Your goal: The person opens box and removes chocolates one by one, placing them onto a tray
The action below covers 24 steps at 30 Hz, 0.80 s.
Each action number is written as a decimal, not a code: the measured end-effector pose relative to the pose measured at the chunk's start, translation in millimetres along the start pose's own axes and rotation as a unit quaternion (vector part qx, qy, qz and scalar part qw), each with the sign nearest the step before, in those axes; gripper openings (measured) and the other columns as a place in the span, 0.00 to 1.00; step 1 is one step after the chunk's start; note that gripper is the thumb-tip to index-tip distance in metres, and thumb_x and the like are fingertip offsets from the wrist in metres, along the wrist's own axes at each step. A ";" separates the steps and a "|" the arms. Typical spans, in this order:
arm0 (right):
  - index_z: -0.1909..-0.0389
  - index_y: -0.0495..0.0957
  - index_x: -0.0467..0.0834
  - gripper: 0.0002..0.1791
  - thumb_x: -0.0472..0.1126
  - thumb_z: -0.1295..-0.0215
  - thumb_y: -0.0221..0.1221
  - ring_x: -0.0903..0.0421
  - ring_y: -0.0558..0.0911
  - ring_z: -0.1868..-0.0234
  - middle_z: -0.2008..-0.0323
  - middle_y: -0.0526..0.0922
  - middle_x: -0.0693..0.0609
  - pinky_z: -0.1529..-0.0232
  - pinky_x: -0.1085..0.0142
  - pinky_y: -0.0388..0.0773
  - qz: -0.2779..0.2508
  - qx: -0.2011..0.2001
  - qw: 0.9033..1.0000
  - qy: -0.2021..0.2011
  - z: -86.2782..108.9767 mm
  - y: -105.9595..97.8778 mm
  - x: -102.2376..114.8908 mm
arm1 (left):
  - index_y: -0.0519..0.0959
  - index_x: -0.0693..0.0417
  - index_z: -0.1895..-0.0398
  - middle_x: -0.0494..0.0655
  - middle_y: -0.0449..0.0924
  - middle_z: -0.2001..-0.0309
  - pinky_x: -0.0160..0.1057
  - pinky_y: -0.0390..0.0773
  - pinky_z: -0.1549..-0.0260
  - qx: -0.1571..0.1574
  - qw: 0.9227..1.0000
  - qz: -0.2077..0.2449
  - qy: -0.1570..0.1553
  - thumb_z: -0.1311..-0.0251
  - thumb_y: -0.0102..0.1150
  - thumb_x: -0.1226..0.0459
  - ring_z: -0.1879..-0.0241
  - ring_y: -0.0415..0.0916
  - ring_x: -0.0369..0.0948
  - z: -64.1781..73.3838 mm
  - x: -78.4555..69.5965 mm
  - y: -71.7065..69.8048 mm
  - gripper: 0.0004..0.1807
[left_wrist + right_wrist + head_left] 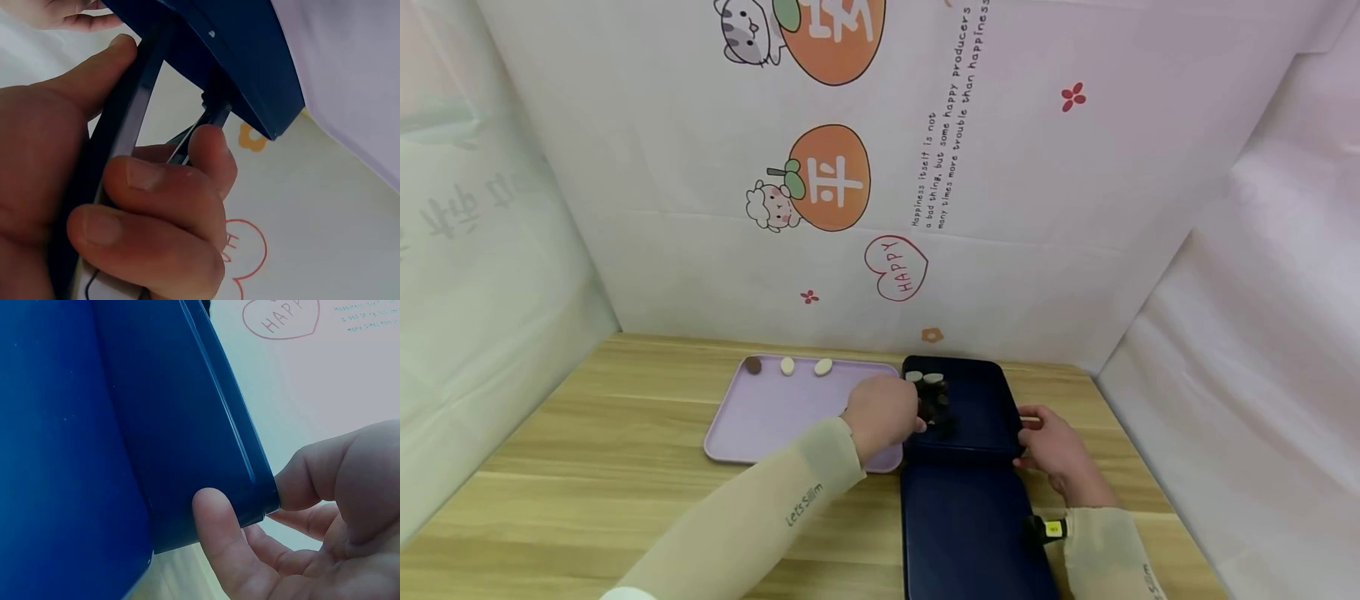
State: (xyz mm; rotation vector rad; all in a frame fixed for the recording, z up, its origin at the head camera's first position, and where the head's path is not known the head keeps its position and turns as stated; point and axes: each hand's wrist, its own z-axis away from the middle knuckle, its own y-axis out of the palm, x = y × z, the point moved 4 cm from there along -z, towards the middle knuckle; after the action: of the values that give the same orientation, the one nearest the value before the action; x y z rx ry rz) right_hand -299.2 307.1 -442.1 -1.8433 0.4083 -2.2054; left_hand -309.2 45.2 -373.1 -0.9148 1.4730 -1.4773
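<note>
My left hand (883, 412) reaches over the tray's right edge to the box's left side. It grips dark tongs (112, 137), thumb on one arm and fingers curled round the other; whether a piece sits between the tips I cannot tell. A navy box (981, 408) lies open, with small white oval pieces (933, 378) and dark brown pieces (943, 400) along its left side. At the box's right front corner, my right hand (1056, 450) pinches the wall between thumb and fingers. The lilac tray (760, 425) holds a brown oval piece (752, 365) and two white ovals (823, 367) along its back edge.
The box's flat navy half (970, 533) extends toward me on the wooden table (587, 467). Behind the tray and box stands a white printed cloth (1000, 275), with more white cloth at both sides. A black strap (1045, 529) is on my right wrist.
</note>
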 end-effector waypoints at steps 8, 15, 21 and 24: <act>0.28 0.56 0.33 0.30 0.28 0.31 0.43 0.46 0.76 0.64 0.34 0.60 0.28 0.64 0.52 0.82 0.003 -0.001 1.000 -0.001 -1.0 0.8 0.0 | 0.75 0.47 0.91 0.40 0.69 0.87 0.38 0.68 0.88 0.004 1.000 0.019 -0.009 0.37 0.60 0.40 0.87 0.67 0.38 -2.5 -2.4 4.6 0.30; 0.28 0.56 0.32 0.30 0.28 0.31 0.43 0.46 0.76 0.63 0.34 0.59 0.28 0.63 0.51 0.82 0.005 0.000 1.000 -0.002 -1.5 0.3 -0.4 | 0.75 0.48 0.90 0.40 0.67 0.87 0.36 0.69 0.88 0.010 0.999 0.043 0.001 0.37 0.60 0.40 0.87 0.67 0.37 -4.6 -4.1 6.6 0.30; 0.27 0.56 0.33 0.29 0.28 0.30 0.43 0.46 0.77 0.62 0.34 0.59 0.28 0.63 0.51 0.82 0.009 0.001 1.000 -0.001 -1.7 -0.5 -1.2 | 0.75 0.47 0.89 0.40 0.71 0.85 0.38 0.71 0.87 0.004 0.999 0.038 0.000 0.36 0.60 0.41 0.86 0.69 0.38 -8.4 -2.4 9.3 0.29; 0.28 0.56 0.33 0.29 0.28 0.30 0.43 0.46 0.77 0.65 0.34 0.60 0.28 0.63 0.51 0.82 0.009 0.000 1.000 -0.001 -2.2 -0.3 -1.7 | 0.76 0.48 0.89 0.41 0.72 0.85 0.38 0.71 0.87 0.011 0.999 0.037 -0.002 0.35 0.58 0.40 0.85 0.69 0.38 -10.1 -2.2 13.2 0.29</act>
State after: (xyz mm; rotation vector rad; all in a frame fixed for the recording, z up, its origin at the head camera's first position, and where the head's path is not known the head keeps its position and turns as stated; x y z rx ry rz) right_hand -301.0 308.1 -443.9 -1.8361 0.4236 -2.1909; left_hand -316.9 51.6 -386.5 -0.8425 1.4693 -1.4339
